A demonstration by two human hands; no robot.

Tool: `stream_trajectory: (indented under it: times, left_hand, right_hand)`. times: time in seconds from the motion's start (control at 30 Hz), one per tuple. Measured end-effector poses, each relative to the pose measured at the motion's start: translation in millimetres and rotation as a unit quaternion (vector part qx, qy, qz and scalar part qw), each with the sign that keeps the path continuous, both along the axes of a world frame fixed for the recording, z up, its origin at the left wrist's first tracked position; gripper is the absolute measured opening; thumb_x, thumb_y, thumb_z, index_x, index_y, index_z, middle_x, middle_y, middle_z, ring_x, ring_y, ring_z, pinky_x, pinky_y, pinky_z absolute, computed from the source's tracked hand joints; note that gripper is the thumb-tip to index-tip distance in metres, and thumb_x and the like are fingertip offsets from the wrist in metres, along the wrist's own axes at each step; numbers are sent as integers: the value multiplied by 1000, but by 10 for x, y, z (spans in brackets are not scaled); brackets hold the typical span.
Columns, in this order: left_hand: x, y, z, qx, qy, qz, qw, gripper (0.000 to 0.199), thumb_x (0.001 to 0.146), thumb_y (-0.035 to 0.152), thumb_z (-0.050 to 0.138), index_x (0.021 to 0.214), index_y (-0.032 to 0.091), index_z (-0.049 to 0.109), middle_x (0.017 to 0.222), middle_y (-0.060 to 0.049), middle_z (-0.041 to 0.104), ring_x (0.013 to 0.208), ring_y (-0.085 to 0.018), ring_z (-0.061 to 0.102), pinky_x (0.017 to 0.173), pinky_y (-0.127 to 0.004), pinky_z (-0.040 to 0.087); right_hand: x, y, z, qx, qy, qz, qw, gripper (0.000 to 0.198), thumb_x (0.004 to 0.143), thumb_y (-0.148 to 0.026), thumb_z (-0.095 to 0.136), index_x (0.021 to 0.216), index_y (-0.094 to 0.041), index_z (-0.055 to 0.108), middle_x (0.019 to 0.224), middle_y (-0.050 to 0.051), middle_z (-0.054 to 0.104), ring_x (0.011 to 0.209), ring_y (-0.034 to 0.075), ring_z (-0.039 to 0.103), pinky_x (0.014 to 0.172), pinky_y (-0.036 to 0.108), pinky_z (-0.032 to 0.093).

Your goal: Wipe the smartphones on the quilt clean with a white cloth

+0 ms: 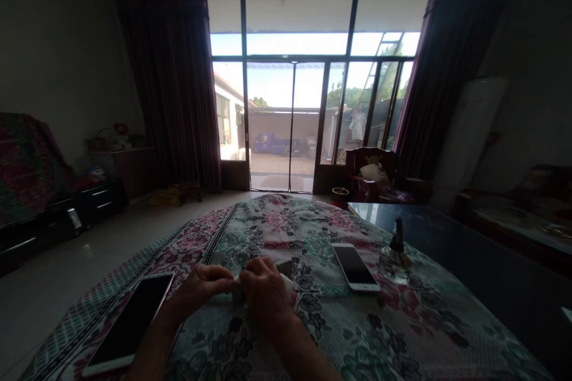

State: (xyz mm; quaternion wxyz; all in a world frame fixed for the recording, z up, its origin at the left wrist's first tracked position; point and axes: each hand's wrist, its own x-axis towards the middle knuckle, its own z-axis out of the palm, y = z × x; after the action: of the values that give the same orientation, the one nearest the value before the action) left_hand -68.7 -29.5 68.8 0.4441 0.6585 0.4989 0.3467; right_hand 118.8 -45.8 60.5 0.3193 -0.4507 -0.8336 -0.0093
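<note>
My left hand (203, 286) is closed, its thumb and fingertips pinched at a small white bit (236, 280). Close against it, my right hand (266, 292) has its fingers curled over the same spot. A pale object with a dark top (285, 269) shows past the right knuckles; most of it is hidden, so I cannot tell its kind. Beside my left forearm lies a large white-edged phone (131, 318), dark screen up. A smaller white phone (356, 268) rests to the right of my right hand, also with its screen dark.
A floral cloth (250, 232) covers the table. On its right side stands a clear bottle with a black spray-like top (396, 259). A dark glossy table (429, 238) adjoins at the right. Farther off are a wooden armchair (370, 175) and glass doors (308, 125).
</note>
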Motion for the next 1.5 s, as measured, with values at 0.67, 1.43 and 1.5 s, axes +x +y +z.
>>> stream_trajectory:
  times: [0.67, 1.43, 1.5]
  left_hand:
    - [58, -23, 40, 3, -26, 25, 999, 23, 64, 38, 75, 74, 18, 77, 70, -1, 70, 73, -19, 60, 70, -26, 46]
    - [71, -27, 45, 6, -21, 47, 999, 28, 61, 44, 75, 73, 19, 77, 70, -1, 71, 73, -20, 62, 72, -28, 48]
    - [66, -17, 37, 8, -22, 46, 999, 29, 61, 44, 75, 74, 18, 77, 70, -2, 71, 73, -21, 62, 72, -28, 48]
  right_hand:
    - [332, 148, 26, -21, 23, -57, 998, 20, 91, -18, 55, 81, -22, 71, 97, 4, 65, 96, 19, 53, 84, 26, 42]
    - [603, 280, 61, -47, 70, -87, 993, 21, 89, -15, 56, 82, -21, 75, 94, 4, 66, 95, 17, 55, 87, 24, 39]
    - [688, 303, 76, -56, 75, -102, 990, 22, 89, -15, 55, 82, -22, 75, 94, 4, 67, 94, 16, 56, 86, 24, 39]
